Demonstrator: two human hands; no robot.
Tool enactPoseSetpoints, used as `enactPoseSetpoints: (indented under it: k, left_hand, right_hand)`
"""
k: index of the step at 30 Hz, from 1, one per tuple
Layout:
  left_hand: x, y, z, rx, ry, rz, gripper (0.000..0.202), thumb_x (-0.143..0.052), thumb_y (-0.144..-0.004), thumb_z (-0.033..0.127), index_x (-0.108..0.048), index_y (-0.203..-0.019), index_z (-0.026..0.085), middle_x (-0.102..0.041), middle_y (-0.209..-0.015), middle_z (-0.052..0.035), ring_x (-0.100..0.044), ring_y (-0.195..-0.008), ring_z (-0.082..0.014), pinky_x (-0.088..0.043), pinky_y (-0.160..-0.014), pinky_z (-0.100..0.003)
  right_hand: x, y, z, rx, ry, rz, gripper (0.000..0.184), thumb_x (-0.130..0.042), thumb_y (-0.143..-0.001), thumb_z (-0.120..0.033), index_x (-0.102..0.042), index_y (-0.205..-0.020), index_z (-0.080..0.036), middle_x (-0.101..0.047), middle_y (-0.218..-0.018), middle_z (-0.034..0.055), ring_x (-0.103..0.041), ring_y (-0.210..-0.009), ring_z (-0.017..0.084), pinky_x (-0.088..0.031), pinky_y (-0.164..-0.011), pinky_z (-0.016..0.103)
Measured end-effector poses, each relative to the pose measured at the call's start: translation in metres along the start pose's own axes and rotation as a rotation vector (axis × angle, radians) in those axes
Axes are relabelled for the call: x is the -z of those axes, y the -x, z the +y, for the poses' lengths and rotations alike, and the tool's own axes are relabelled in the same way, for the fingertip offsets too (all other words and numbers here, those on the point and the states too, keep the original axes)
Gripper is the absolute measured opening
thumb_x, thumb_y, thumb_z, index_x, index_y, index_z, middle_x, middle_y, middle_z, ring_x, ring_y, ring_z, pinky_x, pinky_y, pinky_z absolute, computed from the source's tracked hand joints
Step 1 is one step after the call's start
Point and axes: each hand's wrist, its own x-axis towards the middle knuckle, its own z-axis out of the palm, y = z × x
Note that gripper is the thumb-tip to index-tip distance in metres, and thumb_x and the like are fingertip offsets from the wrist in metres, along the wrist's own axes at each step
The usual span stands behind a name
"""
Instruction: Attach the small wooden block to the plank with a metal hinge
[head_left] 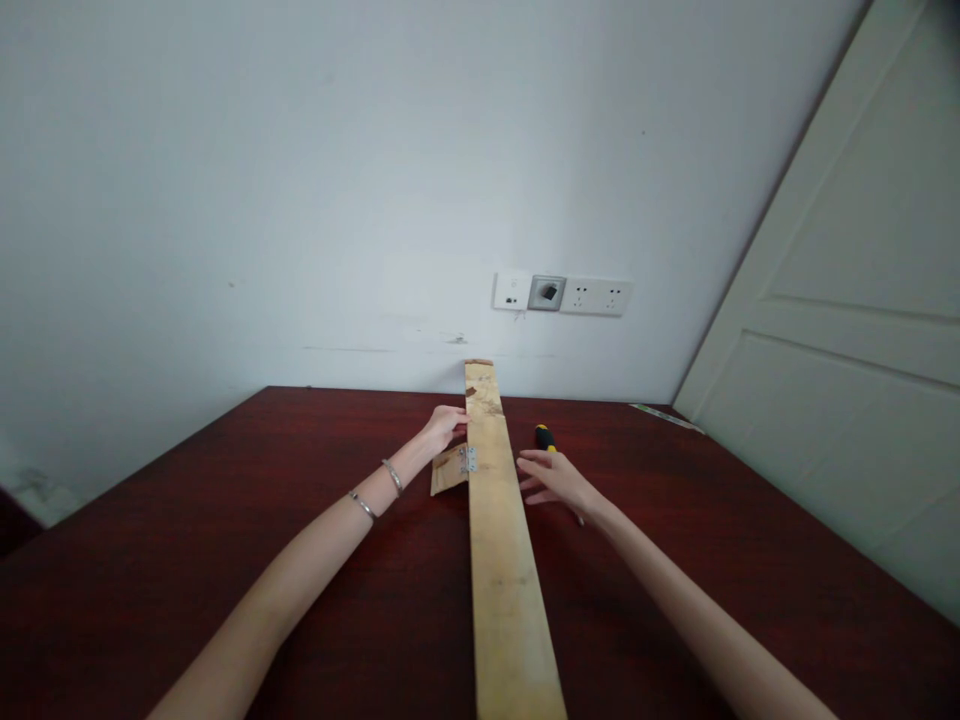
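Observation:
A long pale wooden plank (504,560) lies on the dark red table (225,520), running from the near edge to the wall. A small wooden piece (448,470) joins its left side by a metal hinge (468,459). My left hand (444,427) rests against the plank's left edge just beyond the hinge, fingers curled on the wood. My right hand (556,480) hovers right of the plank, fingers spread, holding nothing. Under and just past it lies a screwdriver with a yellow and black handle (545,437).
A white wall stands behind the table with a row of sockets and a switch (561,294). A white door (847,330) stands at the right. A thin light strip (666,417) lies at the table's far right corner.

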Motion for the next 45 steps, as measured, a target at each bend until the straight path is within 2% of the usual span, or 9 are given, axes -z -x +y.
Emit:
enactPoseSetpoints:
  k: [3,7,9,12,15,22,30,40,45]
  left_hand:
    - [0.0,-0.001,-0.001,0.0,0.001,0.012,0.009,-0.068,-0.056,0.003,-0.066,-0.062,0.009,-0.067,-0.066,-0.0071,-0.062,-0.06,-0.0151,-0.05,-0.067,-0.029]
    - [0.0,-0.002,-0.001,0.004,-0.003,0.028,0.009,-0.068,-0.056,0.002,-0.066,-0.062,0.009,-0.068,-0.067,-0.0077,-0.061,-0.058,-0.0139,-0.049,-0.065,-0.027]
    - [-0.001,-0.001,-0.001,0.007,-0.004,0.025,0.009,-0.068,-0.056,0.002,-0.066,-0.062,0.009,-0.068,-0.068,-0.0084,-0.061,-0.058,-0.0143,-0.049,-0.065,-0.028]
    - [-0.002,0.002,0.001,0.008,-0.002,0.012,0.008,-0.068,-0.057,0.002,-0.067,-0.063,0.008,-0.068,-0.069,-0.0089,-0.061,-0.059,-0.0146,-0.049,-0.067,-0.029]
    - [-0.002,0.004,0.002,0.007,0.0,0.0,0.008,-0.067,-0.057,0.002,-0.067,-0.063,0.008,-0.068,-0.069,-0.0092,-0.062,-0.06,-0.0148,-0.049,-0.067,-0.029]
    - [0.0,-0.001,-0.002,0.005,0.004,0.007,0.009,-0.069,-0.055,0.002,-0.065,-0.061,0.009,-0.068,-0.067,-0.0089,-0.061,-0.059,-0.0154,-0.049,-0.067,-0.03]
    - [0.002,-0.004,-0.006,0.008,-0.014,-0.007,0.01,-0.07,-0.055,0.005,-0.066,-0.064,0.009,-0.068,-0.068,-0.0087,-0.063,-0.06,-0.0159,-0.05,-0.066,-0.029]
    - [0.004,-0.007,-0.007,0.017,-0.033,-0.011,0.01,-0.071,-0.055,0.005,-0.068,-0.064,0.008,-0.069,-0.068,-0.0088,-0.064,-0.062,-0.0165,-0.051,-0.068,-0.03]
    - [0.003,-0.005,-0.005,0.015,-0.028,-0.022,0.013,-0.075,-0.054,0.008,-0.068,-0.065,0.007,-0.069,-0.07,-0.0102,-0.065,-0.063,-0.0175,-0.051,-0.069,-0.031]
  right_hand:
    - [-0.007,0.021,0.0,-0.078,-0.244,-0.079,0.047,-0.055,-0.09,-0.029,-0.045,-0.131,-0.008,-0.065,-0.113,0.0173,-0.069,-0.074,0.015,-0.059,-0.057,0.026]
    - [-0.014,0.028,0.0,-0.068,-0.322,-0.142,0.042,-0.059,-0.087,-0.032,-0.053,-0.123,-0.011,-0.067,-0.107,0.0156,-0.07,-0.074,0.017,-0.058,-0.054,0.026]
    - [-0.016,0.025,0.0,-0.066,-0.319,-0.138,0.043,-0.059,-0.087,-0.033,-0.053,-0.124,-0.012,-0.068,-0.105,0.0152,-0.07,-0.074,0.018,-0.058,-0.053,0.026]
    - [-0.015,0.015,-0.001,-0.102,-0.305,-0.074,0.051,-0.058,-0.088,-0.031,-0.044,-0.133,-0.012,-0.067,-0.106,0.0152,-0.069,-0.073,0.017,-0.058,-0.053,0.026]
    - [-0.011,-0.002,-0.002,-0.096,-0.296,0.0,0.051,-0.055,-0.09,-0.028,-0.039,-0.135,-0.011,-0.065,-0.11,0.0157,-0.069,-0.07,0.016,-0.059,-0.054,0.028]
    - [-0.002,-0.047,-0.002,-0.071,-0.312,0.015,0.03,-0.056,-0.089,-0.033,-0.056,-0.112,-0.014,-0.066,-0.099,0.0101,-0.066,-0.065,0.012,-0.057,-0.059,0.028]
    - [0.0,-0.089,-0.002,-0.082,-0.375,0.035,0.018,-0.059,-0.087,-0.032,-0.062,-0.095,-0.016,-0.068,-0.085,0.0057,-0.064,-0.063,0.011,-0.055,-0.064,0.026]
    - [0.0,-0.099,-0.005,-0.095,-0.375,-0.014,0.015,-0.067,-0.078,-0.022,-0.065,-0.09,-0.013,-0.067,-0.071,0.0037,-0.063,-0.056,0.012,-0.055,-0.058,0.027]
    - [0.004,-0.095,-0.008,-0.067,-0.384,-0.089,0.02,-0.069,-0.077,-0.024,-0.066,-0.092,-0.011,-0.071,-0.08,0.0083,-0.067,-0.061,0.016,-0.057,-0.059,0.029]
